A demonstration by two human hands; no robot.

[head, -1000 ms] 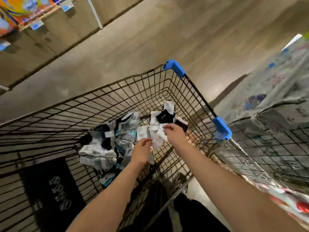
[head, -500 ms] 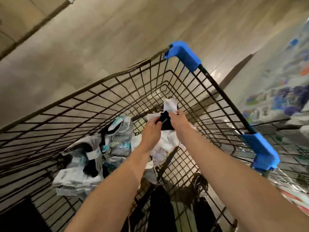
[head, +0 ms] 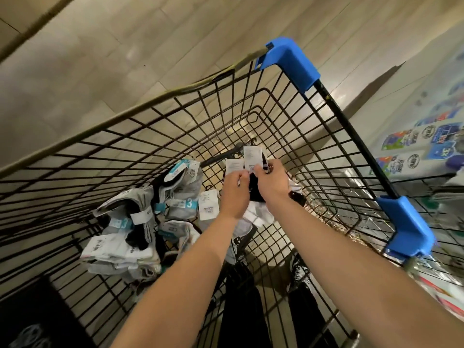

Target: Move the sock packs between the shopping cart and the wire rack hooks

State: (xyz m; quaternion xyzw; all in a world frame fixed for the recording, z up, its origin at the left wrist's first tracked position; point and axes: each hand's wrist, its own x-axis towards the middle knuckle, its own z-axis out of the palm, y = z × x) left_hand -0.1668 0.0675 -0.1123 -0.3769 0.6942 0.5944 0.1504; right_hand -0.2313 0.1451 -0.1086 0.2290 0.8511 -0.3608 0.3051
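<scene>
From where I sit, my 2 forearms run up from the bottom edge and meet over the middle of the cart (head: pixel 351 136), inside its wire walls. My left hand (head: pixel 234 194) has its fingers curled onto a white paper tag (head: pixel 234 167), pinching it at the lower edge, while my right hand (head: pixel 272 180) sits just beside it, fingers clamped on a taller tag (head: pixel 253 156) and on the black sock (head: pixel 254 190) that hangs beneath; whether the thumb is under the cloth I cannot tell. So both grips are closed on the same bundle, which is held up between the 2 hands, its long axis running roughly from my wrists away toward the far wall of the cart. The black cloth lies between the 2 palms, nearer the right one, and white socks (head: pixel 258 214) droop below and toward me from the grip. Left of the left hand, just beside the wrist, another loose tag (head: pixel 208 205) lies flat, and farther left a heap of grey and white sock packs (head: pixel 140 222) marked with a 3 rests on the cart floor, well apart from the bundle. Beyond the grip the wire front rises to a blue corner guard (head: pixel 288 64), with pale floor tiles (head: pixel 125 59) past it.
</scene>
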